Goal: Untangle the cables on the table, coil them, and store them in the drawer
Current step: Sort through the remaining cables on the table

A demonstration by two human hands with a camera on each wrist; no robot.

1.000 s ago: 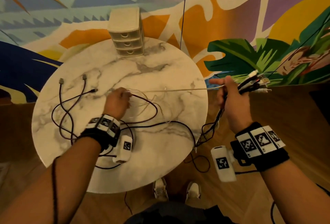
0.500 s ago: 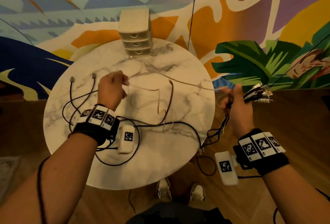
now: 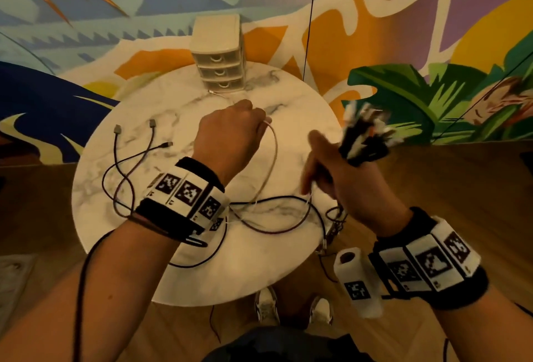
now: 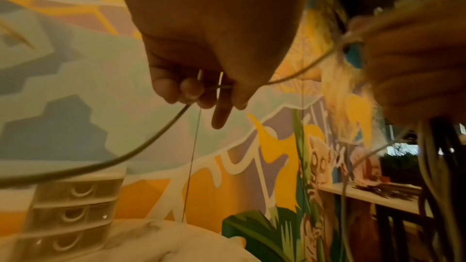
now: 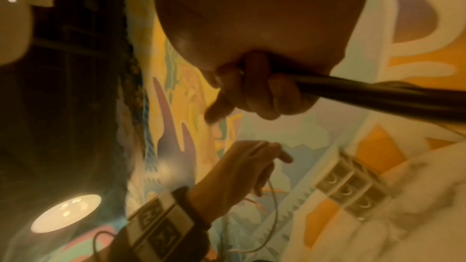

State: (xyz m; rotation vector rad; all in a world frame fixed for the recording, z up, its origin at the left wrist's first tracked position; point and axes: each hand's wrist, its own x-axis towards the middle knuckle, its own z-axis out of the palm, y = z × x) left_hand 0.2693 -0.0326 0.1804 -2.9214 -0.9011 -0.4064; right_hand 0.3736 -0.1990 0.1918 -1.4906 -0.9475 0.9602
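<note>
My left hand (image 3: 248,128) is raised over the middle of the round marble table (image 3: 115,217) and pinches a thin pale cable (image 3: 272,154), which hangs in a loop down to the tabletop. The left wrist view shows its fingertips (image 4: 191,95) curled round that pale cable (image 4: 126,156). At the table's right edge, my blurred right hand (image 3: 328,171) grips a bundle of cable ends (image 3: 366,133) whose plugs stick up. In the right wrist view its fingers (image 5: 267,97) wrap round the dark cable bundle (image 5: 378,95). More dark cables (image 3: 127,171) lie tangled on the table's left half.
A small beige three-drawer unit (image 3: 219,56), its drawers closed, stands at the table's far edge against the painted wall. Dark cable loops (image 3: 274,217) cross the near part of the table and hang over its right edge (image 3: 331,226) toward the wooden floor. My shoes (image 3: 265,304) show below the table.
My left hand has risen and moved right toward the table's middle, drawing the pale cable up into a loop. My right hand has swung left, closer to the table, with the bundle.
</note>
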